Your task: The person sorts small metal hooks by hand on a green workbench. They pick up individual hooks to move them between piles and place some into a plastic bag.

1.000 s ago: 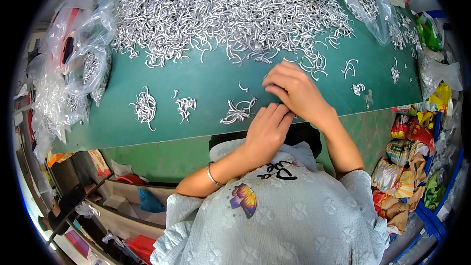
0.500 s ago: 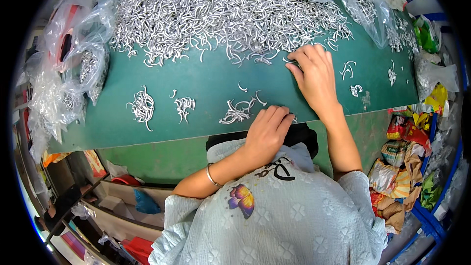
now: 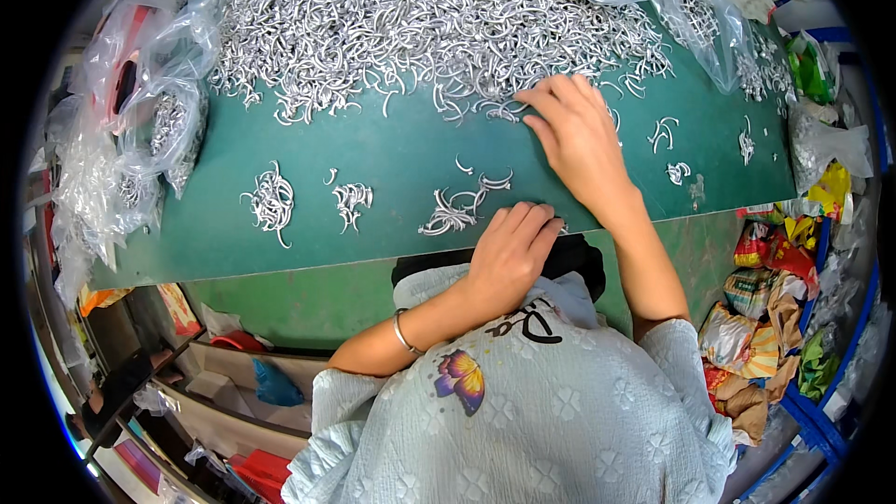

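A broad heap of small curved silver metal pieces (image 3: 401,19) covers the far part of the green table (image 3: 392,154). My right hand (image 3: 581,145) is at the heap's front edge, thumb and forefinger apart beside a few loose pieces (image 3: 505,113); no held piece shows. At the table's near edge rests my left hand (image 3: 511,247), fingers curled in. What it holds, if anything, is hidden, though a silver glint shows beside its fingertips. Just left of it lies a small loose cluster of curved pieces (image 3: 453,213).
Two more little piles, one at left (image 3: 273,201) and one nearer (image 3: 353,203), lie on the table. Smaller groups (image 3: 664,133) sit right of my right hand. Clear plastic bags (image 3: 173,121) stand at the left edge; another bag (image 3: 695,28) lies at back right. Colourful packages (image 3: 756,289) fill the right side.
My right hand has moved left along the heap's front edge, its thumb and forefinger now wider apart. The cluster beside my left hand has an extra or shifted piece at its upper right.
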### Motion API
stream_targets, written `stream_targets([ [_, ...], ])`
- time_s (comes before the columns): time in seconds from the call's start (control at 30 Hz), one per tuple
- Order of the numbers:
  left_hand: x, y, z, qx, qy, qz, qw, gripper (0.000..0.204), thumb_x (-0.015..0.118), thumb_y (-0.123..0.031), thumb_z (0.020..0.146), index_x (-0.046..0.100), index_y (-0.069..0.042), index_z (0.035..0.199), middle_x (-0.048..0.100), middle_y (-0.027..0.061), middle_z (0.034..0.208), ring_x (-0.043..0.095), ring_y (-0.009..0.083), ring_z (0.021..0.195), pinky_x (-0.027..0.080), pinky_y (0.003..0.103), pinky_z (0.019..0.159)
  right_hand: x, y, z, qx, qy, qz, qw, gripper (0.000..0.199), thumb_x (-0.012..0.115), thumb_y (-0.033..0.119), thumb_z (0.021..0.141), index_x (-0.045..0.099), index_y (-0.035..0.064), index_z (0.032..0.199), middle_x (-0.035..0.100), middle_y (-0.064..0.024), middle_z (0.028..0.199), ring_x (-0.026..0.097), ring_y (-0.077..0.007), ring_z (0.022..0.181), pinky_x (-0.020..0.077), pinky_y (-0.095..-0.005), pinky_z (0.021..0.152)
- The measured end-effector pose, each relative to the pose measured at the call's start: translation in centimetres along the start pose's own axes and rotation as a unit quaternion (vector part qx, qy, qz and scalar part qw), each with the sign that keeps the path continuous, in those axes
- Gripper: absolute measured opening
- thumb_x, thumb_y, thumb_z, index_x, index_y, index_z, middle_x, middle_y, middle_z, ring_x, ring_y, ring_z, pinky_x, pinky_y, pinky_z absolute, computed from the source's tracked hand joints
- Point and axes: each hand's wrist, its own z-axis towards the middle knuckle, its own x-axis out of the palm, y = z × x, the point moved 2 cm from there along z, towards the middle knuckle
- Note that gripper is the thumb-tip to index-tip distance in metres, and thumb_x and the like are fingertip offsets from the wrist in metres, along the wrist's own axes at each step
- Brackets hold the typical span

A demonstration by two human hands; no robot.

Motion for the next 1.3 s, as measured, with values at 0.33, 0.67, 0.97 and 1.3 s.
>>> stream_targets([
  [0.33, 0.1, 0.1, -0.2, -0.004, 0.005, 0.000, 1.000, 0.031, 0.066, -0.001, 0.069, 0.063, 0.002, 0.100, 0.060, 0.0117, 0.101, 0.058, 0.0279, 0.091, 0.043, 0.038, 0.075, -0.8, -0.3, -1.7, 0.004, 0.047, 0.027, 0.999, 0.011, 0.074, 0.007, 0.079, 0.063, 0.0034, 0.082, 0.056, -0.0060, 0.079, 0.053, -0.0264, 0.080, 0.0372, -0.0363, 0.077],
  [0.67, 0.1, 0.1, -0.2, -0.004, 0.003, 0.001, 1.000, 0.030, 0.067, -0.001, 0.070, 0.064, 0.001, 0.100, 0.060, 0.0108, 0.101, 0.058, 0.0271, 0.091, 0.042, 0.037, 0.075, -2.1, -1.1, -2.1, 0.034, 0.029, 0.019, 0.999, 0.016, 0.073, 0.002, 0.078, 0.064, 0.0031, 0.091, 0.058, -0.0060, 0.084, 0.053, -0.0240, 0.080, 0.0389, -0.0357, 0.076],
  [0.97, 0.1, 0.1, -0.1, 0.002, -0.004, 0.002, 1.000, 0.029, 0.067, -0.001, 0.070, 0.064, 0.000, 0.100, 0.060, 0.0101, 0.100, 0.057, 0.0265, 0.090, 0.042, 0.038, 0.075, -1.4, 0.5, -2.6, -0.029, 0.111, -0.010, 0.993, 0.013, 0.072, 0.005, 0.077, 0.061, 0.0049, 0.086, 0.056, -0.0055, 0.088, 0.051, -0.0261, 0.087, 0.0353, -0.0378, 0.077],
  [1.3, -0.4, 0.1, 0.3, -0.015, -0.022, 0.018, 0.999, 0.027, 0.067, -0.001, 0.073, 0.064, 0.000, 0.100, 0.059, 0.0138, 0.115, 0.057, 0.0316, 0.109, 0.043, 0.043, 0.087, -3.6, 0.0, -4.4, -0.027, 0.174, 0.098, 0.979, 0.008, 0.070, 0.006, 0.079, 0.066, 0.0046, 0.086, 0.059, -0.0060, 0.090, 0.055, -0.0263, 0.089, 0.0395, -0.0372, 0.080],
])
